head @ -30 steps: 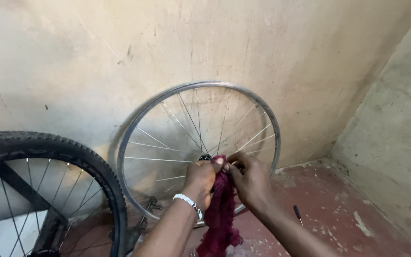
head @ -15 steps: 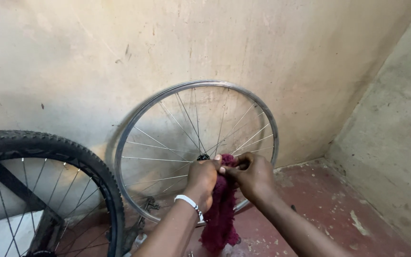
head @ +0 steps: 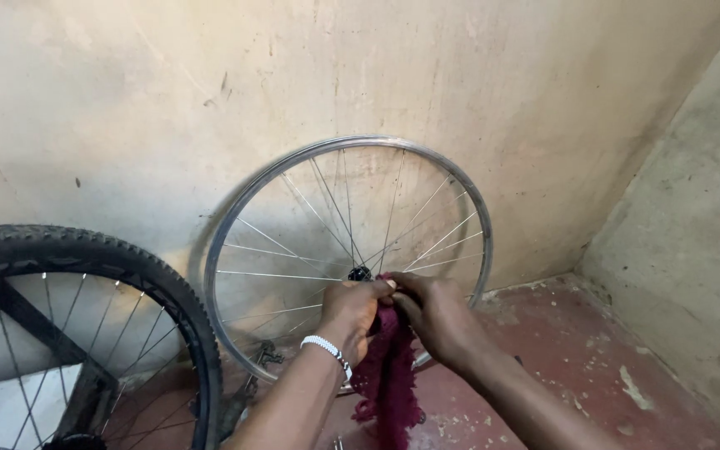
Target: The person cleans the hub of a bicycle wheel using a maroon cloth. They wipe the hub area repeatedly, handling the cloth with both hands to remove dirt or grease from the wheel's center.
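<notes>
Wall: stained beige plaster (head: 168, 100)
Floor: worn red concrete (head: 593, 367)
Left hand (head: 352, 312): closed on maroon rag (head: 387, 375)
Right hand (head: 435, 321): gripping same rag, at bare rim's (head: 235, 217) hub

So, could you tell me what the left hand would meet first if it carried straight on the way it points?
Likely the hub of the bare silver wheel, just beyond the left hand holding the maroon rag; depth is hard to judge, so it might slip between spokes to the wall.
</notes>
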